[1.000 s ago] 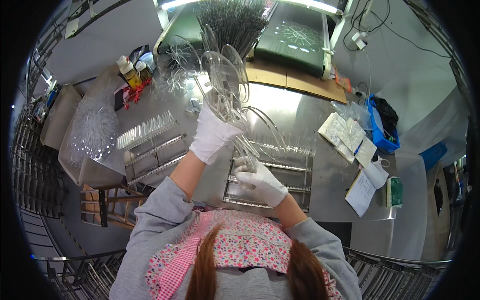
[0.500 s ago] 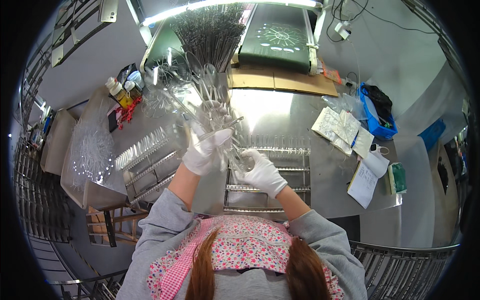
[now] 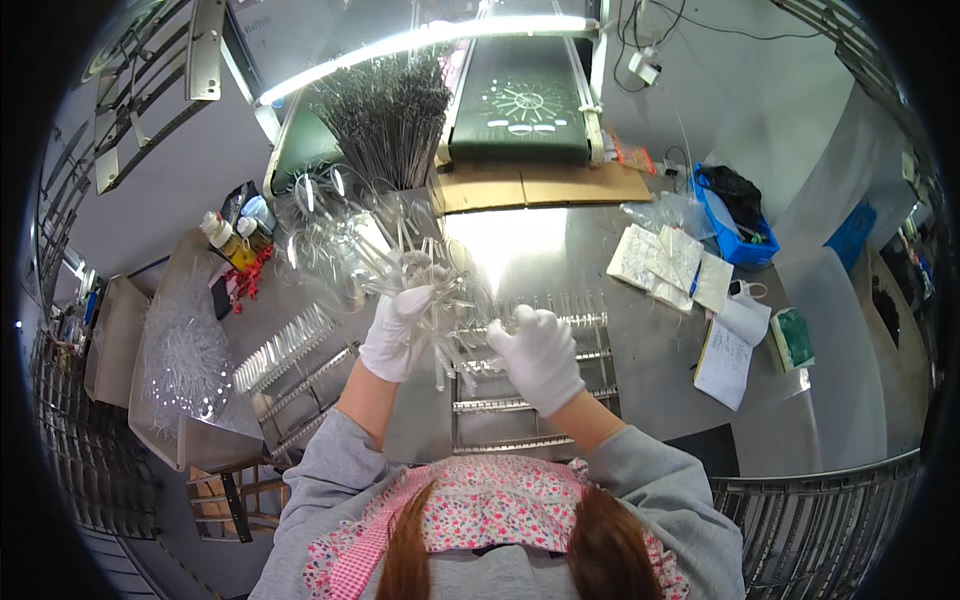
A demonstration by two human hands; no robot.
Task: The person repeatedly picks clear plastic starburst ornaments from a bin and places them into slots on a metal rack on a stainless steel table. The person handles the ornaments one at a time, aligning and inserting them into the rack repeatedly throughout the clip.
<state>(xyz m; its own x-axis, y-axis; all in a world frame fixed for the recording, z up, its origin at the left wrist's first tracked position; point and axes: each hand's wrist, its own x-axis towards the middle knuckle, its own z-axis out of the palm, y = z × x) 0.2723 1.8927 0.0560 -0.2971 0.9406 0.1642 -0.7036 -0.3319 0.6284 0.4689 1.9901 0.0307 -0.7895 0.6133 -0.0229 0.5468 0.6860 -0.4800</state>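
Note:
My left hand (image 3: 398, 332), in a white glove, is closed around a loose bundle of clear tube-like pieces (image 3: 425, 275). Some of these fan out above the hand, and several hang below it toward the right. My right hand (image 3: 540, 358), also gloved in white, has its fingers curled together over a metal rack (image 3: 520, 403). Whether a thin clear piece sits in its fingertips cannot be made out. Upright clear pieces (image 3: 580, 308) stand in a row along the rack's far bar, just beyond the right hand.
A second rack (image 3: 310, 420) with a slanted row of clear pieces stands to the left. Beyond are dark thin rods (image 3: 385, 120) and a green conveyor belt (image 3: 520, 90). A blue bin (image 3: 745, 250), an open notebook (image 3: 722, 365) and a clear stringy heap (image 3: 185, 350) flank the table.
My right hand has moved slightly right, away from the bundle, and its fingers have curled in. My left hand still grips the bundle. The view has tilted, so the scene sits lower.

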